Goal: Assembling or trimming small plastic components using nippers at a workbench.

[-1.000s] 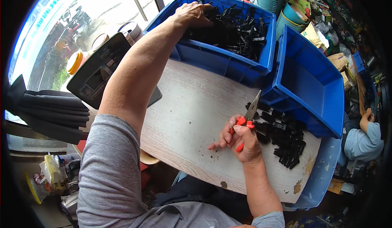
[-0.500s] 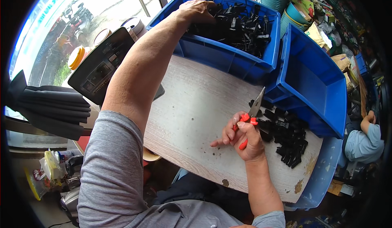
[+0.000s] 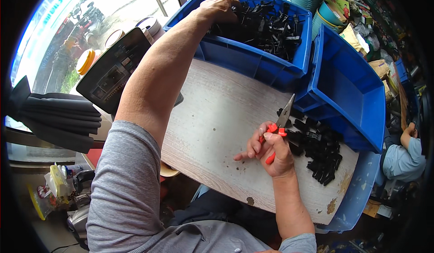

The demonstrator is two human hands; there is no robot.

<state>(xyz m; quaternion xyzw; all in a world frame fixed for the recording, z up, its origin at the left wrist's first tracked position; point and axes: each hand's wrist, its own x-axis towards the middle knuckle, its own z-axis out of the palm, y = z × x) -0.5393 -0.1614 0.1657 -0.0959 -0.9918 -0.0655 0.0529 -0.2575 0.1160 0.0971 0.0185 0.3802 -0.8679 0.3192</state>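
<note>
At the far side of the table, my left hand [image 3: 220,8] reaches into a large blue bin [image 3: 244,62]. It is down among many small black plastic clip-like parts [image 3: 271,33], and its fingertips are hidden there, so I cannot see what they grip. Over the table my right hand [image 3: 278,159] is closed around needle-nose pliers [image 3: 285,112] with red handles, the jaws pointing up and away from me. Just to the right of that hand lies a loose pile of black plastic parts [image 3: 324,153] on the table.
A second blue bin [image 3: 348,85] stands tilted at the table's right side. On the left a dark tablet-like screen [image 3: 115,72] leans near the window. The pale tabletop [image 3: 203,117] has chipped edges. Another person [image 3: 402,158] sits at far right.
The view has shifted slightly. My left hand stays in the bin, moving a little among the black parts; my right hand keeps its hold on the pliers.
</note>
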